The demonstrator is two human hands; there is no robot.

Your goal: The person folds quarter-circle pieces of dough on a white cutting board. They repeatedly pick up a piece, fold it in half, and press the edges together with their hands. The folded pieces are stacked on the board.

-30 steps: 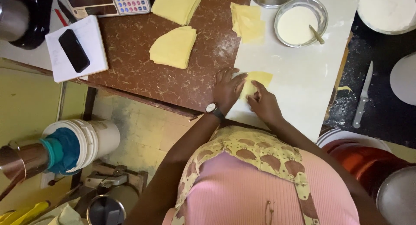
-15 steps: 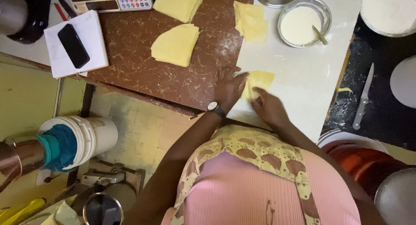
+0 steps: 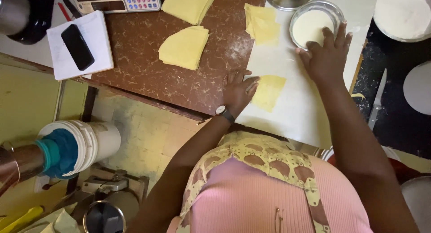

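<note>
A: L hand (image 3: 238, 90)?
B: Flat, fingers spread, grips nothing; fingertips press the near-left edge of the folded dough piece (image 3: 268, 92) on the white board (image 3: 292, 120).
A: R hand (image 3: 327, 53)?
B: Open, holds nothing; fingers rest over the rim of the glass bowl (image 3: 314, 24) of pale paste, far side of board.
A: Key relation?
B: Dough lies just right of L hand, between the 2 hands, long axis tilted diagonally. L nearer; R well apart.
A: Around?
B: 2 dough stacks (image 3: 184, 46) on brown table (image 3: 134, 67), another piece (image 3: 261, 23) near bowl, knife (image 3: 376, 103) at right.
</note>
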